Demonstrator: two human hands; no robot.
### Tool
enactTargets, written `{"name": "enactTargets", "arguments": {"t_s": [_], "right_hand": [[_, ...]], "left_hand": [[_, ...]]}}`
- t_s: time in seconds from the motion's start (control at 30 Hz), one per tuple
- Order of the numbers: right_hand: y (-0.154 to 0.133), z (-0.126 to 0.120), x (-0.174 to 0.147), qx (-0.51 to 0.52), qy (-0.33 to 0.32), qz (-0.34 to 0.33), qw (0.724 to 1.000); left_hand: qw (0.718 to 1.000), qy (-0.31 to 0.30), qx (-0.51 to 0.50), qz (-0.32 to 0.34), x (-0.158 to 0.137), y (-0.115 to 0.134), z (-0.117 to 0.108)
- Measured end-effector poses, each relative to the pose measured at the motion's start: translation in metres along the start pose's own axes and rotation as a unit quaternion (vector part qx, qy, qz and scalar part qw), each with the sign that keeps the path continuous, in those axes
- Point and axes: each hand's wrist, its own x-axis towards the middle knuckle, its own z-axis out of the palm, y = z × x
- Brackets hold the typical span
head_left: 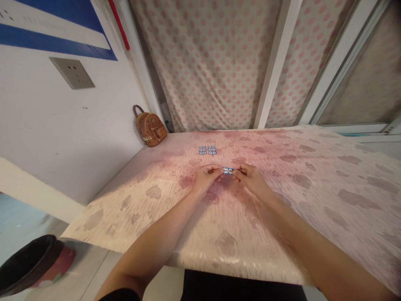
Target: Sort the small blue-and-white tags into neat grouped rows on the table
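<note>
Between my two hands, a little above the table, is a small sheet of blue-bordered white labels [227, 170]. My left hand [208, 175] pinches its left end between thumb and fingers. At the right end, the thumb and fingers of my right hand [249, 175] are closed on it too. Two similar label sheets lie side by side farther back on the table: a left sheet [202, 150] and a right sheet [212, 150], with a narrow gap between them. The print on the labels is too small to read.
A patterned, glossy cloth covers the table [225, 244]. A brown mini backpack [151, 127] leans against the wall at the back left. Behind the table hangs a dotted curtain [216, 62]. A dark-lined bin [34, 263] stands on the floor at lower left.
</note>
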Motion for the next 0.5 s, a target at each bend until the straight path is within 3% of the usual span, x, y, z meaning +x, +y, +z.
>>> {"name": "enactTargets", "arguments": {"t_s": [0.23, 0.4, 0.5], "right_hand": [[0.005, 0.001, 0.002, -0.010, -0.005, 0.005, 1.000], [0.016, 0.004, 0.003, -0.033, 0.011, 0.018, 0.999], [0.023, 0.006, 0.004, -0.043, 0.002, 0.030, 0.999]], "left_hand": [[0.997, 0.016, 0.057, 0.051, 0.009, -0.006, -0.007], [0.981, 0.116, 0.116, 0.100, 0.027, -0.001, -0.035], [0.971, 0.163, 0.163, 0.064, 0.041, 0.002, -0.052]]}}
